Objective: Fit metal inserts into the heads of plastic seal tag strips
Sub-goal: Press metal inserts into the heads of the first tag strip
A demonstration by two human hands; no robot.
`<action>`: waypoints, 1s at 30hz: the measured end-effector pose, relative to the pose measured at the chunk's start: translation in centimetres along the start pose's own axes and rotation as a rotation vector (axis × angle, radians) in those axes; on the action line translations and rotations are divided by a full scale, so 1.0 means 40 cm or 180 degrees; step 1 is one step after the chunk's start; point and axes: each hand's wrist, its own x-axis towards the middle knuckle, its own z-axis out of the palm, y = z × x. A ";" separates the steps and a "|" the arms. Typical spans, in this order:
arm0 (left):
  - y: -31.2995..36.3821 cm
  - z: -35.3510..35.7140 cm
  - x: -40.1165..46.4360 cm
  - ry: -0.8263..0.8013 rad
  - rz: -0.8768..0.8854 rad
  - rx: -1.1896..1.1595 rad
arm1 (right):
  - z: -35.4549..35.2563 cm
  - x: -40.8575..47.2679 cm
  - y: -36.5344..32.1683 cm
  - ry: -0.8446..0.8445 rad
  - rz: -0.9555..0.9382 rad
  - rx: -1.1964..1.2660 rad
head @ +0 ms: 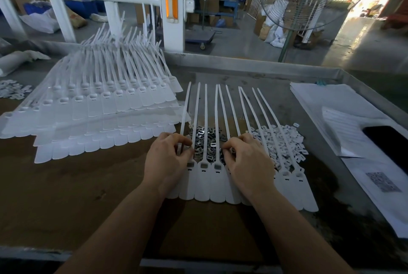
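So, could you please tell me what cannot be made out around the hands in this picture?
Head view:
- Whether the left hand or right hand pinches an insert: fingertips curl under, too small.
- Strip heads under both hands: covered by them.
- Inserts: partly hidden behind hands and strips.
- Paper print: blurred.
- Dark object at right: cut off by the edge.

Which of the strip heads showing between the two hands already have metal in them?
Two seem filled: the heads and show grey in their windows. The head between them looks paler; cannot tell.
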 end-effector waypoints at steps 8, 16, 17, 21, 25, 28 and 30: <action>0.005 -0.001 -0.003 -0.0014 -0.0033 -0.0021 | -0.011 -0.001 0.002 0.0308 0.0011 0.0835; 0.005 -0.001 -0.004 0.0007 -0.0008 -0.0029 | -0.025 -0.010 0.017 0.0349 0.0141 0.1539; 0.004 0.000 -0.004 0.0013 0.0004 -0.0027 | -0.025 -0.011 0.018 0.0343 0.0165 0.1579; -0.001 0.001 -0.006 0.0025 0.0024 -0.0019 | -0.024 -0.012 0.024 0.0354 0.0280 0.1766; -0.002 0.001 -0.005 0.0022 -0.0002 -0.0011 | -0.023 -0.013 0.024 0.0305 0.0343 0.1923; 0.001 0.002 -0.002 0.0007 -0.0024 -0.0018 | -0.021 -0.012 0.026 0.0281 0.0345 0.1880; 0.002 0.002 -0.002 -0.0003 -0.0037 -0.0019 | -0.021 -0.011 0.025 0.0256 0.0339 0.1817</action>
